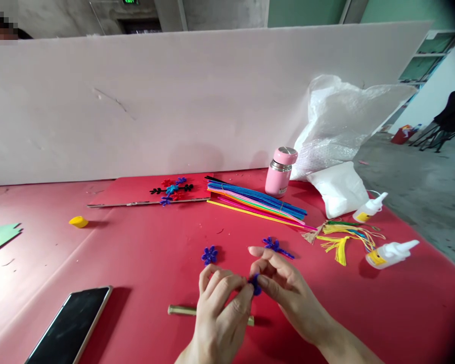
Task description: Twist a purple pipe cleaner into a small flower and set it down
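Between my two hands is a small curled piece of purple-blue pipe cleaner (256, 284). My left hand (223, 308) pinches its left side, fingers bent together. At its right side, my right hand (284, 288) grips it between thumb and fingers, with one finger raised. Just beyond my left hand lies a purple pipe-cleaner flower (210, 255). Another purple flower with a stem (277, 246) rests beyond my right hand. A gold-coloured stick (182, 310) lies on the red table, its middle hidden behind my left hand.
A phone (70, 323) lies front left, near a yellow cap (78, 222). Pipe cleaners (258, 197), a pink flask (278, 177) and a pipe-cleaner ornament (172, 189) are at the back. Tassels (339, 247) and a glue bottle (387, 255) lie right. A white panel (174, 101) stands behind.
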Tool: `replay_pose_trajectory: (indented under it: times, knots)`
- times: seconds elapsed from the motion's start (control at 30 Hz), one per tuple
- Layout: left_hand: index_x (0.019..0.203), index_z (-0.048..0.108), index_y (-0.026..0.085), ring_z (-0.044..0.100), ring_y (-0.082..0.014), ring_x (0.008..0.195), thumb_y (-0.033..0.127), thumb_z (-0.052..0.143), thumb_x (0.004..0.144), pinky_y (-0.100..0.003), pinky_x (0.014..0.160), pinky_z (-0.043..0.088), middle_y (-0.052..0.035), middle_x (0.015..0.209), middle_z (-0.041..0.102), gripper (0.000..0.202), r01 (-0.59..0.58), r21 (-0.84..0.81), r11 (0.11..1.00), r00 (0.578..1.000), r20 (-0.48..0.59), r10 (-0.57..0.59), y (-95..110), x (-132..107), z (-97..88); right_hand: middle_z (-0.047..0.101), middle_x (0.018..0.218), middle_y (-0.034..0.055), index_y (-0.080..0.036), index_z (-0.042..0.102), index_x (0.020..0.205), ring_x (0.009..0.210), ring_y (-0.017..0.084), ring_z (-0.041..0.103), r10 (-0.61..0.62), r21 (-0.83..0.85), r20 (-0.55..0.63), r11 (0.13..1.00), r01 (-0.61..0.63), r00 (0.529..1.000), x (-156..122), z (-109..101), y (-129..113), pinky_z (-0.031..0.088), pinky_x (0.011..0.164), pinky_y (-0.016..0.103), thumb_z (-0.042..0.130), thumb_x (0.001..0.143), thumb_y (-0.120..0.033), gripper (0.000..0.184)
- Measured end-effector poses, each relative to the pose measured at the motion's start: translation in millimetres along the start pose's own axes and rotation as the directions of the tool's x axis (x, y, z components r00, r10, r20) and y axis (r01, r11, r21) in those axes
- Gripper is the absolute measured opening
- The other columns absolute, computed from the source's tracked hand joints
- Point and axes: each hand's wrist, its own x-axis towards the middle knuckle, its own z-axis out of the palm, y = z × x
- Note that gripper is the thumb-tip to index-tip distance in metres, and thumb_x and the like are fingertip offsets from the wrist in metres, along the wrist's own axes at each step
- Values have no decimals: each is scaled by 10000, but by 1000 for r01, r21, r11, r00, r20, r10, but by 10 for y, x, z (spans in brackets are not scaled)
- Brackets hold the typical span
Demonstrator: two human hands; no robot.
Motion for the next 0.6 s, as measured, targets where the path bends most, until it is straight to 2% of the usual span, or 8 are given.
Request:
replay_pose_trajectory:
  times: [0.17, 0.3, 0.43, 0.6]
  knots:
    - [821, 581, 169, 497, -125, 629, -12, 518, 719, -334, 652, 398, -25, 714, 581, 218, -3, 9, 1000, 1000, -11, 3, 15, 35, -23, 541, 832, -13, -259, 566, 1078, 779, 96, 500, 55, 251, 56, 966, -68, 997, -1, 29, 49, 391, 756, 225, 633, 770, -202, 319]
    - [832, 582, 153, 509, -132, 633, -12, 513, 721, -345, 647, 422, -42, 725, 578, 211, 5, -20, 1000, 1000, -21, -6, 30, 37, -39, 559, 813, -8, -231, 595, 1046, 756, 90, 523, 73, 379, 80, 920, -98, 994, 7, 56, 53, 404, 742, 217, 661, 741, -178, 316]
    - [825, 583, 141, 515, -134, 633, -28, 513, 703, -334, 621, 421, -47, 726, 575, 219, -13, -31, 999, 999, -36, 12, 40, 24, -39, 563, 800, -11, -221, 606, 1026, 754, 80, 527, 85, 400, 63, 910, -104, 994, 8, 71, 39, 402, 733, 196, 671, 731, -172, 306]
    - [793, 577, 170, 532, -135, 650, -4, 505, 720, -351, 664, 413, -30, 719, 586, 202, -9, 12, 1000, 1000, -12, 9, 44, 13, -33, 541, 772, -15, -221, 602, 1021, 707, 79, 500, 81, 339, 57, 936, -95, 995, 0, 73, 21, 393, 679, 192, 676, 726, -197, 305]
